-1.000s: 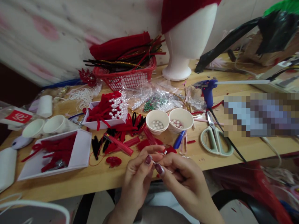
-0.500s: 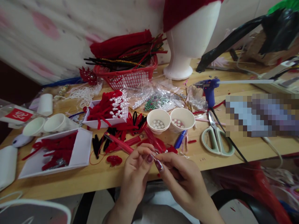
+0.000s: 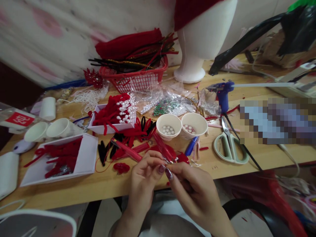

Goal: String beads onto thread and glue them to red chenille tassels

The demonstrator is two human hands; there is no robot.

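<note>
While left hand [image 3: 145, 177] and right hand [image 3: 195, 184] pinch, nearly closed, a small, mostly hidden piece [image 3: 166, 164] between their fingertips near the tabletop [image 3: 103, 186] edge, light, even pressure seems advisable.

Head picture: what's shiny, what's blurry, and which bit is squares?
Head view: light glints off the clear bags, the flowery backdrop looks soft, and a patch at right is blocky squares; the left hand and right hand are clearer, but what they pinch is too tiny to tell.
</note>
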